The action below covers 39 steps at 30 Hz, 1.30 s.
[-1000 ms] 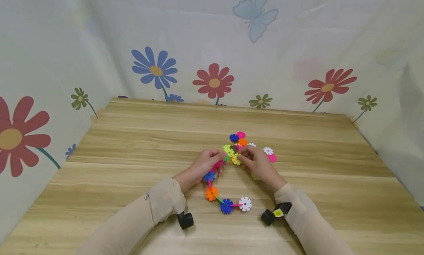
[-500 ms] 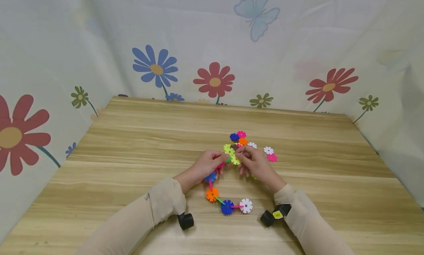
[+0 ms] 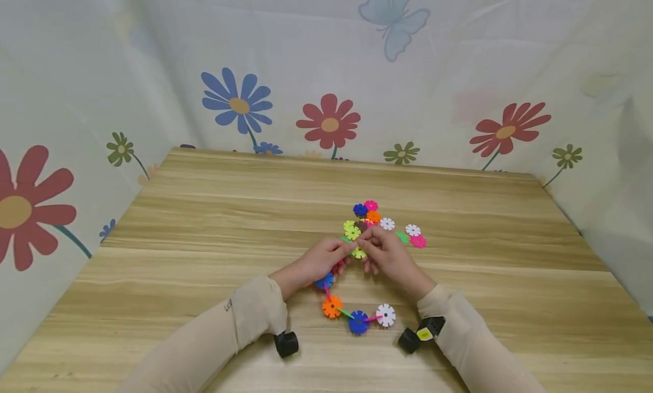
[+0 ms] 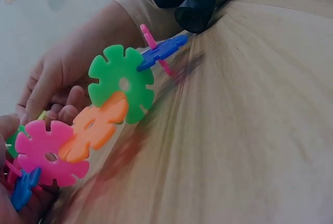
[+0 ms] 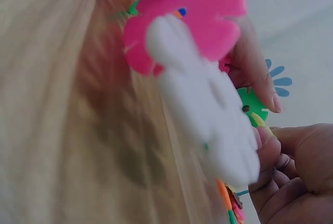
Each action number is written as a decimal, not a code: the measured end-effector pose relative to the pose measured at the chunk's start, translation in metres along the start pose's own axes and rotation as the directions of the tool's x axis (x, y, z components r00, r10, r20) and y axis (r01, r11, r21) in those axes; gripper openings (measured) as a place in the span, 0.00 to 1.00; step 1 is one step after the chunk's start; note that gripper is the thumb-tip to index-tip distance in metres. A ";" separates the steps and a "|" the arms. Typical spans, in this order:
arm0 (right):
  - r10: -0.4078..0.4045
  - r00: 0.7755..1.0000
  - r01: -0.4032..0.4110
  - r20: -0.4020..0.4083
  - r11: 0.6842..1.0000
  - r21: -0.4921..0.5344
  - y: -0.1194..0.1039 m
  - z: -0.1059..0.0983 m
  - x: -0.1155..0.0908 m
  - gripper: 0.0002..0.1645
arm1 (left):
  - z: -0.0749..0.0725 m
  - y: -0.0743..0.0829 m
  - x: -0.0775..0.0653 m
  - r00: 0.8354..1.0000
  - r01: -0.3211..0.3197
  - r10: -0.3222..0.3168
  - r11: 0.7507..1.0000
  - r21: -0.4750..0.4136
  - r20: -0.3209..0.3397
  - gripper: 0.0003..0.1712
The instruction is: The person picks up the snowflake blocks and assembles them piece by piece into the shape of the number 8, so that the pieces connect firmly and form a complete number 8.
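A chain of slotted plastic snowflake discs hangs from my left hand [image 3: 318, 262], which grips it near its upper end. A green disc [image 5: 252, 104] there meets a yellow disc [image 5: 261, 123] pinched between the thumb and fingers of my right hand [image 3: 390, 257]. The yellow disc stands edge-on at the green rim in the right wrist view. Down the chain, the head view shows a blue disc [image 3: 324, 280], an orange disc [image 3: 332, 307], a darker blue disc [image 3: 359, 322] and a white end disc [image 3: 385, 315]. A pink disc [image 4: 52, 153] is beside my left fingers.
Loose discs lie on the wooden table [image 3: 229, 211] beyond my hands, among them a pink disc [image 3: 370, 205], an orange disc [image 3: 373, 217] and a white disc [image 3: 387, 223]. Farther right are a green disc [image 3: 402, 237] and another pink disc [image 3: 418, 241]. Flower-printed cloth [image 3: 285, 53] hangs behind.
My hands have come together, bringing the yellow disc against the green one. The chain's lower end has swung slightly right. A green disc on the table now shows past my right hand.
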State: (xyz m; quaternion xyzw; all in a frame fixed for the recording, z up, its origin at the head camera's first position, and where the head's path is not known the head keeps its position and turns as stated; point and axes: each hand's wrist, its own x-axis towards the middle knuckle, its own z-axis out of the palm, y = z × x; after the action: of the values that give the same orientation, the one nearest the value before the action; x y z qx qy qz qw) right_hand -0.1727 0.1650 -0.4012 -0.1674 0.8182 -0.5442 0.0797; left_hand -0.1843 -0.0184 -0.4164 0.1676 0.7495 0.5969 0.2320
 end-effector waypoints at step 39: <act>0.070 0.991 -0.121 -0.115 0.836 -0.534 0.007 -0.046 0.002 0.09 | -0.012 0.011 -0.001 0.997 -0.028 0.025 0.999 -0.039 -0.079 0.17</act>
State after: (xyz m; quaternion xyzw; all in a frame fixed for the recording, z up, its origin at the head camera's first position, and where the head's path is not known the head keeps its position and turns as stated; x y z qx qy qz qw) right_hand -0.1907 0.2067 -0.3897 -0.1170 0.9484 -0.2941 0.0191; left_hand -0.1909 -0.0263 -0.4029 0.1495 0.7437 0.6209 0.1977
